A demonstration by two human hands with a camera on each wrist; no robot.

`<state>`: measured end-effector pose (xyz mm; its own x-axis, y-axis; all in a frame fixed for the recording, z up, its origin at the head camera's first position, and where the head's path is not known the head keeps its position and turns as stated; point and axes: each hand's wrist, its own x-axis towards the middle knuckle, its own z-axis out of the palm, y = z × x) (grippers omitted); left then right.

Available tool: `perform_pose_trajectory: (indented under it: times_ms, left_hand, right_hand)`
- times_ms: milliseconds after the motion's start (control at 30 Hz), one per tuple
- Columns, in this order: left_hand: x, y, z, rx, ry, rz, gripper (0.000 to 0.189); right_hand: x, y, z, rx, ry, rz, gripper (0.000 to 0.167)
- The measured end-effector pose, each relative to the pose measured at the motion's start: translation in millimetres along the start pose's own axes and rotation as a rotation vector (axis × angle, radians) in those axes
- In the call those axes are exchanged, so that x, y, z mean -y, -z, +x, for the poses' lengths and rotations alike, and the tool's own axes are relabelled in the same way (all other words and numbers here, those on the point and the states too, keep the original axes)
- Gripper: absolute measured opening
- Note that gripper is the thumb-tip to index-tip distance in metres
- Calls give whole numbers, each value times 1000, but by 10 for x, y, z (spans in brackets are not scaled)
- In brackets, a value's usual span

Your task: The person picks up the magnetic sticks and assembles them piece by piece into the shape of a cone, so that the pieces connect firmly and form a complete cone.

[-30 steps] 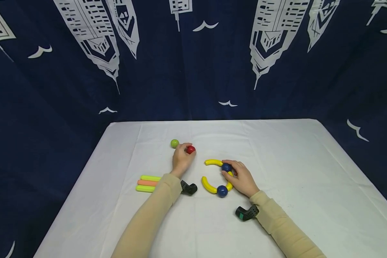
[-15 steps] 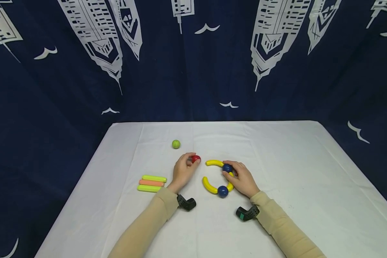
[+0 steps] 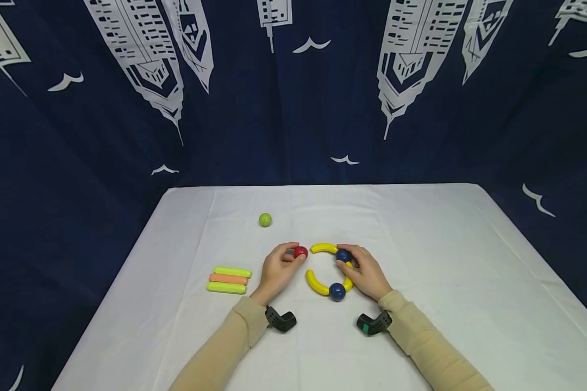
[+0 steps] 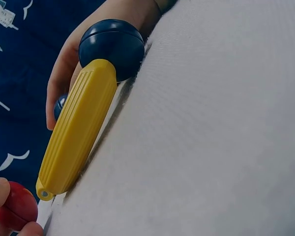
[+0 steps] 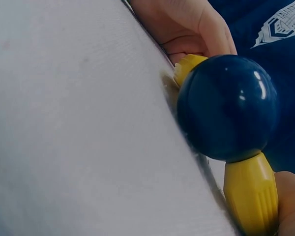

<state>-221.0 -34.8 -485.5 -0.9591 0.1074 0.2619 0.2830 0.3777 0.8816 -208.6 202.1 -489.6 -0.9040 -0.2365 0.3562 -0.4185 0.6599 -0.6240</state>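
The left hand [image 3: 276,272] pinches a red ball [image 3: 301,252] between thumb and fingers, just left of the curved yellow pieces [image 3: 325,248]. Farther right, the right hand [image 3: 369,276] grips the far blue ball [image 3: 343,256].

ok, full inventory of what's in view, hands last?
Curved rods: 3, yellow, in a C shape
Blue balls: 2, blue, joining the rods
Red ball: 1, red, by the C's upper end
Green ball: 1, green, farthest back
Straight sticks: 3, two yellow-green, one orange, side by side at left
Table: 1, white-covered, under the pieces
Backdrop: 1, navy, white prints, behind
Wrist devices: 2, black, at the wrists
Sleeves: 2, beige, on arms
Left hand: 1, bare, holding the red ball
Right hand: 1, bare, gripping the upper blue ball
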Motion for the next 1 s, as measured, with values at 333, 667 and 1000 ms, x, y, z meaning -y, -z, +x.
perform_pose_trajectory:
  times_ms: [333,667,1000]
  left_hand:
    - [-6,6,-4,28,-33,15,34]
    - [43,-18,16,26,-71,53,32]
    - [41,-20,40,27,-68,88,32]
  right_hand:
    - [22,5,-1,-2,5,5,39]
    - [24,3,-9,2,-8,17,39]
    - [34,1,-11,11,-39,31,39]
